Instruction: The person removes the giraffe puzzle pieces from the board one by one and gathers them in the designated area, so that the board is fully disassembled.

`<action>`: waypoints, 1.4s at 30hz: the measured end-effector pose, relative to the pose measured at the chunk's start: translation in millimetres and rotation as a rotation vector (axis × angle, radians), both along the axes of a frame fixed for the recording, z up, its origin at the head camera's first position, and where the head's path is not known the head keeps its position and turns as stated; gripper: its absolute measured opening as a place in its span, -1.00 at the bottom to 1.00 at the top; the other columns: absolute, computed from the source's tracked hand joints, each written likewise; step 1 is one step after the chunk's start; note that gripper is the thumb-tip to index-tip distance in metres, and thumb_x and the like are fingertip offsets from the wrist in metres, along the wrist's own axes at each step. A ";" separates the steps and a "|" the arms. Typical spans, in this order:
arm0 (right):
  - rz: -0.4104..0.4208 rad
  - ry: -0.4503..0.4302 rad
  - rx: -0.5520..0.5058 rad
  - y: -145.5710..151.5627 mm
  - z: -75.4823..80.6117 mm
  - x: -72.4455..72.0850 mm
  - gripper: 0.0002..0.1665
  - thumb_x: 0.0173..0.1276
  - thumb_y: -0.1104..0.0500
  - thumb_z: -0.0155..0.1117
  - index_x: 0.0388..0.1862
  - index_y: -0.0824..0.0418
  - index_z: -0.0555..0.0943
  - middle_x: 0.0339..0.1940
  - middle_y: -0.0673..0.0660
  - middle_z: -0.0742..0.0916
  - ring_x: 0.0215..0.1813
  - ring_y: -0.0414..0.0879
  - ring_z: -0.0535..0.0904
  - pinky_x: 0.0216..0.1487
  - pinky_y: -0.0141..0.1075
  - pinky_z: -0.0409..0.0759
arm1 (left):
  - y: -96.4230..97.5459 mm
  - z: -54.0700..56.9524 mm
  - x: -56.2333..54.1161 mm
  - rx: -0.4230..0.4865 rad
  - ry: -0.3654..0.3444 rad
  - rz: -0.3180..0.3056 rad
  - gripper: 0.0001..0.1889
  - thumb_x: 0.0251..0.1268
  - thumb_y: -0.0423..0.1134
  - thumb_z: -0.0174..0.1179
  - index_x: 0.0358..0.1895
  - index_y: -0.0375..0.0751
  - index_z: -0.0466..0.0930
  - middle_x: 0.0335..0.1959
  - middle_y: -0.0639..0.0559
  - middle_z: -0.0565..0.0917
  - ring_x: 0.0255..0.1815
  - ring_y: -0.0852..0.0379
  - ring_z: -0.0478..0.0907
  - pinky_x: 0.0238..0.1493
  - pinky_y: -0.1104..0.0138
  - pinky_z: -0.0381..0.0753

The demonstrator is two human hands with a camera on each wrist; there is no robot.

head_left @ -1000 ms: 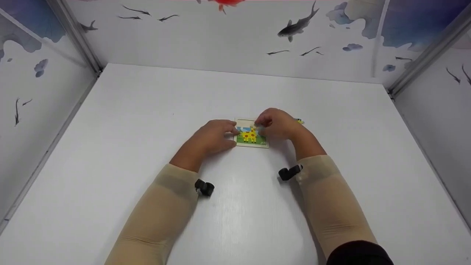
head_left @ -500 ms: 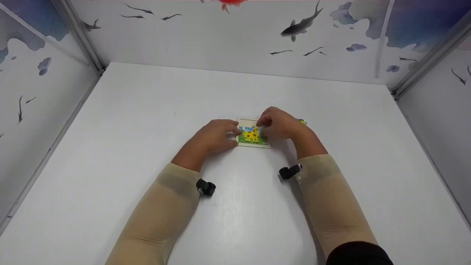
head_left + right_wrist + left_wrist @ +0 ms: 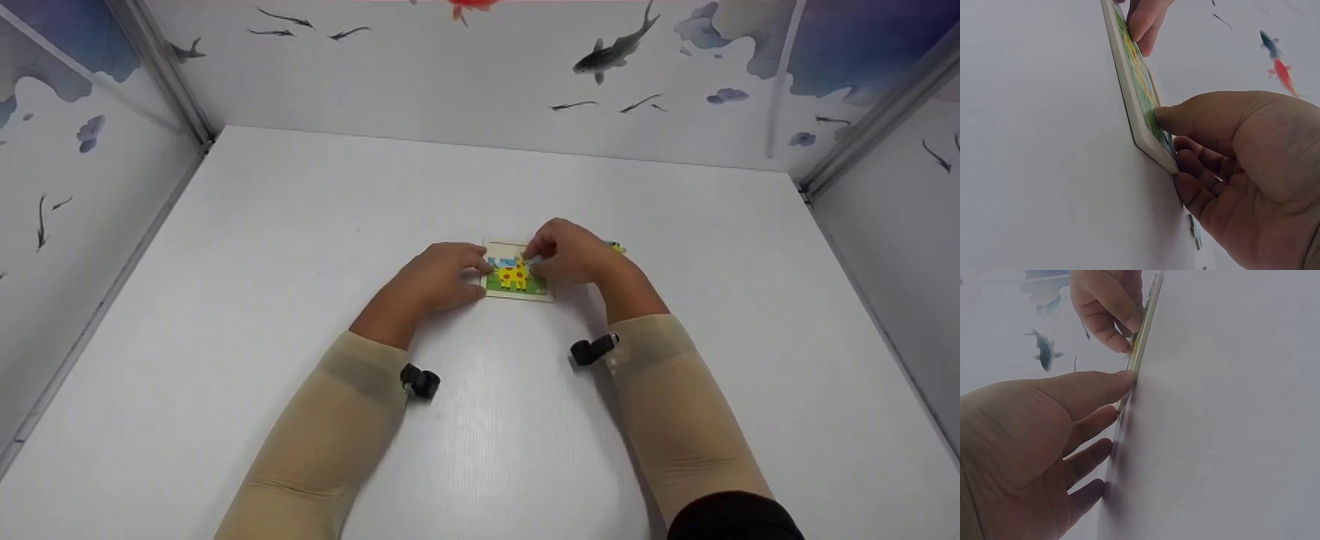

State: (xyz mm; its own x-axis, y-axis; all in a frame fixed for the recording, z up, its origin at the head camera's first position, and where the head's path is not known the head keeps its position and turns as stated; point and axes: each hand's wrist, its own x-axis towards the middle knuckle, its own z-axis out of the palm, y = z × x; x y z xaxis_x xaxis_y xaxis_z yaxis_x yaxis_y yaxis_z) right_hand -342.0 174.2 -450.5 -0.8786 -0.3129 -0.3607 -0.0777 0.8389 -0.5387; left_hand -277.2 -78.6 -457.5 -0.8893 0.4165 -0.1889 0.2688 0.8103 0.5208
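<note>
A small wooden giraffe jigsaw puzzle (image 3: 512, 277) lies on the white table, its pale frame showing along the top. My left hand (image 3: 442, 277) rests at its left side, thumb by the near corner and fingertips on the edge and surface; the left wrist view shows the other fingers touching the table. My right hand (image 3: 570, 253) bends over the upper right part, thumb and fingers around a puzzle piece mostly hidden by them. In the right wrist view its thumb (image 3: 1171, 117) presses on the green and blue picture while the other fingers curl beyond the edge.
Loose puzzle pieces (image 3: 616, 247) lie just beyond my right wrist, partly hidden. White walls with painted fish (image 3: 611, 54) enclose the table (image 3: 337, 195) at the back and sides. Both wrists carry small black cameras (image 3: 421, 382).
Both hands keep nearly the same positions at the puzzle. The whole head view has shifted slightly.
</note>
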 end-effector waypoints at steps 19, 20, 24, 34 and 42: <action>-0.033 0.038 0.021 8.3 5.7 4.4 -0.59 0.45 0.11 0.42 0.26 -0.03 0.75 0.17 0.05 0.66 0.20 0.06 0.55 0.35 0.00 0.61 | 0.5 -0.4 -0.7 0.012 0.012 0.008 -0.58 0.50 -0.13 0.26 0.36 0.06 0.69 0.65 0.17 0.42 0.73 0.02 0.25 0.75 0.08 0.21; -0.039 0.032 0.026 8.0 6.3 4.7 -0.58 0.44 0.10 0.43 0.26 -0.03 0.74 0.17 0.05 0.66 0.20 0.05 0.55 0.36 0.00 0.61 | 0.7 -0.5 -0.9 0.011 0.011 0.011 -0.58 0.50 -0.13 0.26 0.36 0.07 0.69 0.65 0.18 0.42 0.73 0.02 0.25 0.76 0.08 0.21; -0.071 0.024 0.007 7.8 8.2 5.0 -0.63 0.46 0.07 0.43 0.21 0.01 0.72 0.13 0.08 0.67 0.18 0.05 0.55 0.31 -0.04 0.61 | 2.2 0.1 -0.5 0.007 -0.002 0.025 -0.58 0.51 -0.12 0.28 0.38 0.09 0.69 0.66 0.20 0.41 0.74 0.03 0.23 0.76 0.08 0.19; -0.155 0.001 -0.228 13.8 15.0 3.7 -0.78 0.58 0.06 0.36 0.12 0.01 0.73 0.03 0.09 0.76 0.03 0.00 0.69 0.06 -0.24 0.75 | -0.1 1.8 1.7 0.019 -0.002 0.018 -0.58 0.51 -0.13 0.27 0.38 0.04 0.68 0.66 0.16 0.41 0.75 0.01 0.22 0.77 0.08 0.17; -0.318 0.041 -0.362 47.5 32.0 3.9 -0.73 0.59 0.03 0.35 0.17 0.05 0.72 0.09 0.10 0.77 0.10 0.04 0.72 0.06 -0.32 0.76 | -0.4 -0.2 2.7 0.018 -0.009 0.022 -0.56 0.52 -0.13 0.27 0.41 0.05 0.66 0.67 0.16 0.40 0.76 0.01 0.20 0.78 0.08 0.15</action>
State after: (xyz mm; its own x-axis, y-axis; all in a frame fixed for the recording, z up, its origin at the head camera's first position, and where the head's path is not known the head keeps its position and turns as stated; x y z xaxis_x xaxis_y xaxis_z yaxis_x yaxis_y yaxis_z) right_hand -338.1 221.8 -418.5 -0.9623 -0.1256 -0.2414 0.1251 0.5837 -0.8023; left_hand -274.6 -79.0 -457.7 -0.8965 0.4004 -0.1896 0.2466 0.8066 0.5372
